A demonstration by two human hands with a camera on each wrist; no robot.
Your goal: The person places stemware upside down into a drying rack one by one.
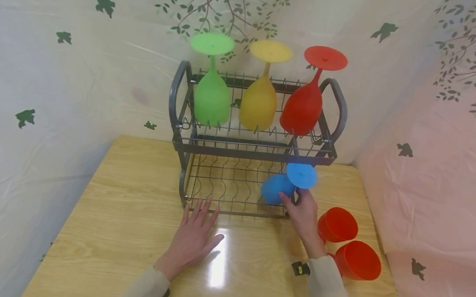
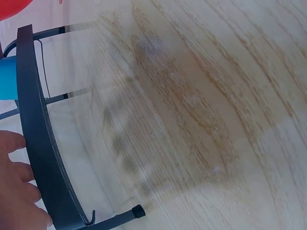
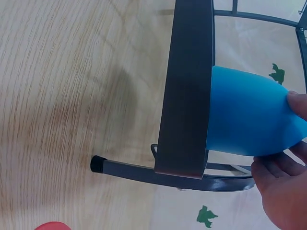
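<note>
My right hand grips a blue plastic goblet near its stem. The goblet is tilted, its bowl over the right end of the lower tier of a black two-tier dish rack. In the right wrist view, thumb and fingers lie on opposite sides of the blue bowl, whose rim is hidden behind the rack's front bar. With straight, spread fingers, my left hand is at the rack's lower left front edge. The left wrist view shows its fingertips against the front bar.
Upside down on the upper tier stand a green goblet, a yellow goblet and a red goblet. Two red cups sit right of the rack on the wooden table, near my right forearm. Patterned cloth walls surround the table.
</note>
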